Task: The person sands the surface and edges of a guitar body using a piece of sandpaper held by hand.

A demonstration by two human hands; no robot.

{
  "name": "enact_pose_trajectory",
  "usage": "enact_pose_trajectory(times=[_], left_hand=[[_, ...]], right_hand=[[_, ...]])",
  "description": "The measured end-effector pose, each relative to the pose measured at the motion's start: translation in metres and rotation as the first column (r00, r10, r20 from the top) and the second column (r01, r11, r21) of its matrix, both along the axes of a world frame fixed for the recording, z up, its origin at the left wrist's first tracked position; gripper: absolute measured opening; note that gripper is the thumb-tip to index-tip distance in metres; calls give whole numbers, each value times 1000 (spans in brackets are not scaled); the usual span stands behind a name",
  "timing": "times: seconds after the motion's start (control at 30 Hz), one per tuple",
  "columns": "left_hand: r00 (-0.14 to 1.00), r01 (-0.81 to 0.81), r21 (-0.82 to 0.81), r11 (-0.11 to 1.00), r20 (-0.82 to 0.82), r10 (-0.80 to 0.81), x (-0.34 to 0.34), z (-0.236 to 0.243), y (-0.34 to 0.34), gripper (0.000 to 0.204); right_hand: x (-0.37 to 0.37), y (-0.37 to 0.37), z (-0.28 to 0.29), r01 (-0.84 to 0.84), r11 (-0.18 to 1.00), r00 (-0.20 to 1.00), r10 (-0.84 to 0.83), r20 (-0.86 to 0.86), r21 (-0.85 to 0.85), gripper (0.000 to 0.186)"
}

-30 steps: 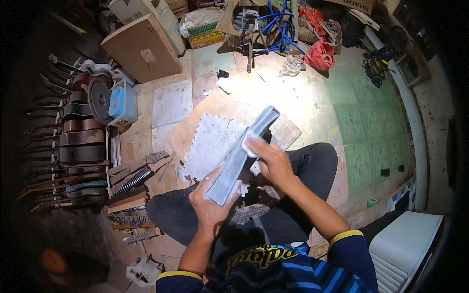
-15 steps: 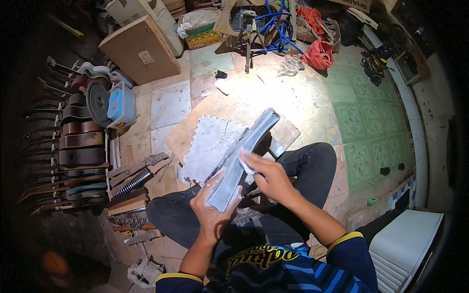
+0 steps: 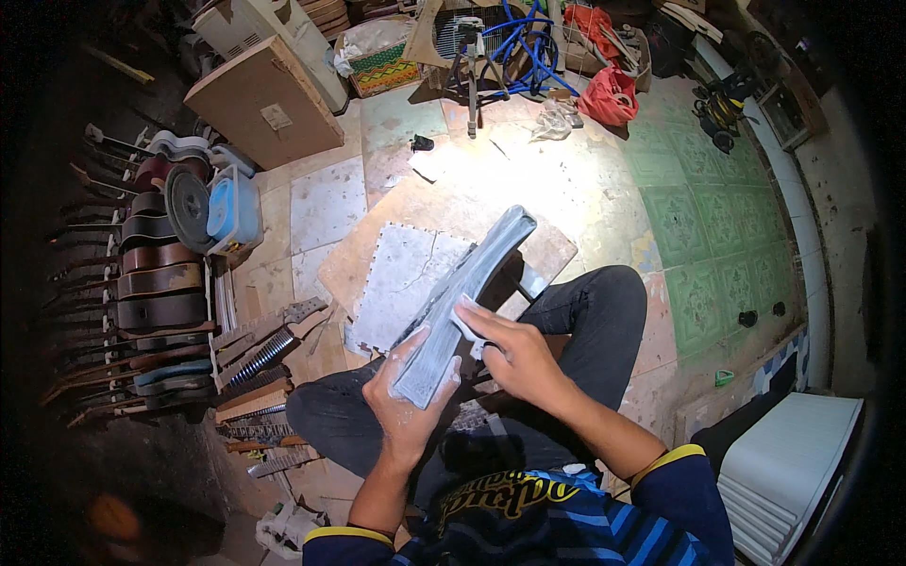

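Note:
A guitar body, by its look, stands edge-up over my lap. Its long curved side is dark grey, streaked with whitish dust, and slants from lower left to upper right. My left hand is wrapped round the near end, dusty thumb and fingers on either side of it. Against the right edge of this side, about midway along, my right hand presses a small folded whitish sheet, perhaps sandpaper. Most of the sheet is hidden by the fingers. The lower parts of the guitar body are hidden too.
Beneath the work lie a pale foam mat and a brown board. Several guitars are racked at left, beside a blue tub. Saws lie near my left knee. A white plastic stool-like item stands at right.
My right hand has slid slightly toward me along the guitar's side with the sheet. My left hand keeps its hold on the near end. The whole view has shifted a little.

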State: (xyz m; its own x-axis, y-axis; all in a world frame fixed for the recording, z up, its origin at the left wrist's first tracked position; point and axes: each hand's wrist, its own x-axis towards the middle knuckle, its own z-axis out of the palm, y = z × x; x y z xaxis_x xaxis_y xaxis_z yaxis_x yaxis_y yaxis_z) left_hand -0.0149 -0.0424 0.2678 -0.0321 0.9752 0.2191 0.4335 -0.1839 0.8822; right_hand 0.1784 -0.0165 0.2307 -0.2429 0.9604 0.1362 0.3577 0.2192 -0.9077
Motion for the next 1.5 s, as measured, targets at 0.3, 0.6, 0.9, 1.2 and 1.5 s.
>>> enact_pose_trajectory(times=[0.3,0.6,0.9,1.2,1.5], left_hand=[[999,-12,-9,1000,45,13,0,-4,-4,55],[1000,-4,5,1000,25,4,-3,-5,-1,54],[994,-42,-33,999,102,45,-1,-2,8,55],[980,-48,-38,998,189,54,-2,-7,7,55],[983,-76,-79,994,159,88,-3,2,12,54]], right_hand=[[-5,-1,4,32,999,999,-32,7,-21,65],[-2,13,-4,85,996,993,-86,75,18,64],[-4,20,-4,67,997,994,-71,83,43,65],[-4,17,-3,18,999,1000,-19,19,42,68],[-7,15,1,18,998,999,-16,-28,59,64]])
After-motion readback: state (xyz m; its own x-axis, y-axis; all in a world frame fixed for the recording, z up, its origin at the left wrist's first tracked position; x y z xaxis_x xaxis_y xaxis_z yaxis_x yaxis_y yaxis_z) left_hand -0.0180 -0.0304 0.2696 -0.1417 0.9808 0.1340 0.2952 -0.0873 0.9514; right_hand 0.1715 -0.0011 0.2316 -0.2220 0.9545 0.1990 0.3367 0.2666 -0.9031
